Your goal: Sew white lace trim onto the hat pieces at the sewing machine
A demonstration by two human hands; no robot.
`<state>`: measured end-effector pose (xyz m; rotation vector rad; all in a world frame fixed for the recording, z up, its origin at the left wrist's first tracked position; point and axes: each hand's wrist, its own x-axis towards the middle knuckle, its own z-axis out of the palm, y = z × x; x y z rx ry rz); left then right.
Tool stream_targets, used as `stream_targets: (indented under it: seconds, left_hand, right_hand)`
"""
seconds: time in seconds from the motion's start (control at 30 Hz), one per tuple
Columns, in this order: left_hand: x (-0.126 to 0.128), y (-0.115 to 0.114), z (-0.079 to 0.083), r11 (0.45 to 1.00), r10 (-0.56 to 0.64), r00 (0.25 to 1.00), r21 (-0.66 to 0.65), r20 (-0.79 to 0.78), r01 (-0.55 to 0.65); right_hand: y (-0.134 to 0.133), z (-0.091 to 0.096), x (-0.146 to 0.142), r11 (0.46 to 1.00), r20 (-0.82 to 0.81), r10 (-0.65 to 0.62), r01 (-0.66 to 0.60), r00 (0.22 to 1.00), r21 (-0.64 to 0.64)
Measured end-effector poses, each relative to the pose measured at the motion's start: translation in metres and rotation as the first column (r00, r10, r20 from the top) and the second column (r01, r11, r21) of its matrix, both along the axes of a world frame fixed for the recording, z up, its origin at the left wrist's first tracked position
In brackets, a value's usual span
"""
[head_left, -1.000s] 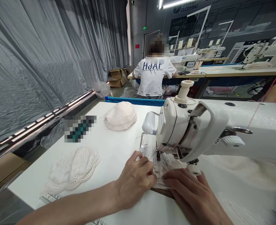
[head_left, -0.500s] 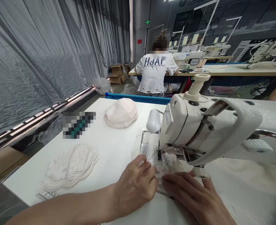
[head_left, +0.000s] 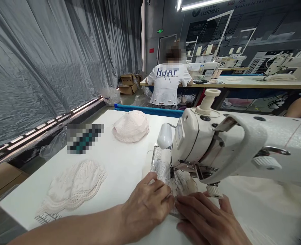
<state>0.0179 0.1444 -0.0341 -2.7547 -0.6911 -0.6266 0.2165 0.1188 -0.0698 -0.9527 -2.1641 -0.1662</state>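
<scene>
White lace fabric (head_left: 182, 185) lies under the presser foot of a white sewing machine (head_left: 186, 136). My left hand (head_left: 149, 206) is closed on the near left edge of the lace, its fingers curled and pinching beside the needle area. Flat on the machine bed, my right hand (head_left: 208, 216) has its fingers stretched and spread. Its fingertips touch the lace just right of my left hand, and its thumb points toward the left hand. The machine head and my fingers hide parts of the lace.
A white scalloped lace piece (head_left: 76, 185) and a pale pink cup-shaped fabric piece (head_left: 131, 126) lie on the white table (head_left: 125, 160). A blurred-out dark item (head_left: 85, 139) rests near its left edge. Beyond, a person in a white shirt (head_left: 169, 83) sits at another table.
The view has tilted up slightly. Both hands stay at the lace by the needle; the right thumb shows more clearly now, apart from the fingers.
</scene>
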Motion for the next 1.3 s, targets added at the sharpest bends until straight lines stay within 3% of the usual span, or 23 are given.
stream_targets:
  seconds: [0.17, 0.33, 0.43, 0.67, 0.8, 1.0, 1.3]
  left_hand:
    - [0.002, 0.001, -0.003, 0.999, 0.036, 0.999, -0.017, -0.023, -0.037]
    - [0.008, 0.012, -0.003, 0.996, 0.083, 0.997, 0.013, -0.003, -0.083]
    - [0.008, 0.018, -0.003, 0.995, 0.098, 0.995, 0.002, -0.013, -0.098]
    - [0.006, 0.018, -0.006, 0.993, 0.12, 0.991, 0.025, -0.062, -0.118]
    - [0.007, 0.014, -0.003, 0.992, 0.111, 0.994, 0.06, -0.015, -0.11]
    - [0.007, 0.006, -0.002, 0.999, 0.04, 0.999, 0.029, 0.034, -0.041]
    - [0.008, 0.006, -0.009, 0.994, 0.043, 0.995, 0.098, 0.092, -0.052]
  right_hand:
    - [0.003, -0.002, 0.003, 0.999, 0.066, -0.045, 0.044, 0.997, 0.016]
    - [0.014, 0.007, 0.016, 0.995, 0.366, -0.058, 0.024, 0.929, 0.095]
    - [0.02, 0.009, 0.019, 0.985, 0.43, -0.107, 0.036, 0.896, 0.169]
    - [0.021, 0.01, 0.017, 0.978, 0.42, -0.135, 0.054, 0.897, 0.199]
    - [0.019, 0.013, 0.019, 0.98, 0.402, -0.089, 0.008, 0.911, 0.199]
    - [0.015, 0.009, 0.023, 0.999, 0.342, -0.026, 0.01, 0.939, 0.05]
    - [0.011, 0.007, 0.021, 1.0, 0.262, -0.014, 0.019, 0.965, -0.016]
